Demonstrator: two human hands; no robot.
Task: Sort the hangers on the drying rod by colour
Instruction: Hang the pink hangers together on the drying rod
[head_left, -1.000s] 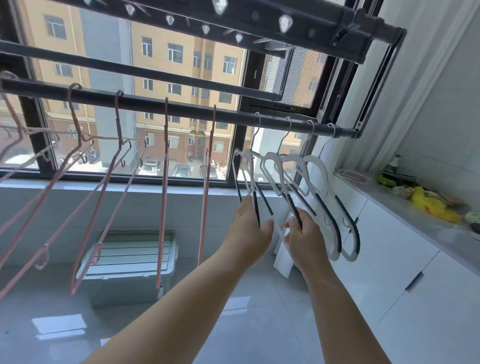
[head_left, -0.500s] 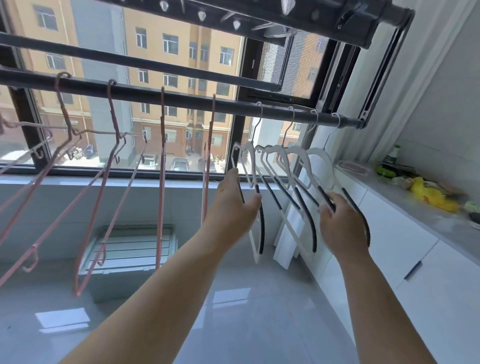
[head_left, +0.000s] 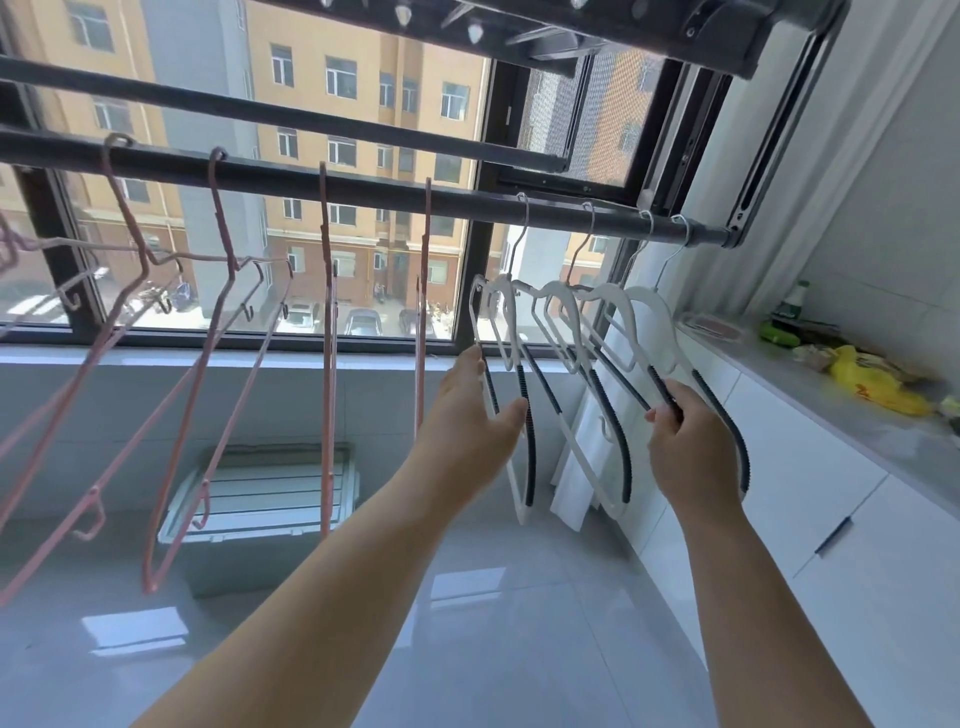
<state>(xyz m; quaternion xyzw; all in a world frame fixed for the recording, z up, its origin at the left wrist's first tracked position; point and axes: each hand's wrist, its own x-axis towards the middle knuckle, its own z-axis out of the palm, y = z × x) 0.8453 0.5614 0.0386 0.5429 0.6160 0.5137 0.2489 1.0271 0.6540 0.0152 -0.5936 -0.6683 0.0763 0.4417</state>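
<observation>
Since a second ago the hands have drawn apart. They were close together low on the white bunch. Now one is at each end of it, and the white hangers (head_left: 657, 317) fan wider along the rod.

Drying rod (head_left: 363, 193): dark, runs from the left edge to the upper right of the frame, in front of the window.

Count:
- Four white hangers with metal hooks and dark ribbed strips on the arms, on the right stretch of the rod, near its end.
- Four pink hangers (head_left: 328, 312) hooked on the left and centre stretch, plus a piece of a fifth at the left edge.
- All pink sits left in the frame, all white sits right.

Left hand (head_left: 467, 415), centre frame: fingers (head_left: 474, 366) and thumb curl round the ribbed arm of the leftmost white hanger.

Right hand (head_left: 685, 452), right of centre: fingers (head_left: 662, 421) pinch a ribbed strip at the far end of the bunch. Cannot tell which hanger it belongs to.

Writing:
- One yellow bag (head_left: 878, 387) on the table (head_left: 857, 415) at the right edge has red marks, too small to read.
- One green-capped bottle (head_left: 789, 306) farther back has an unreadable label.

One pale lidded box (head_left: 260, 493) sits on the floor, lower left of centre, below the pink hangers.
</observation>
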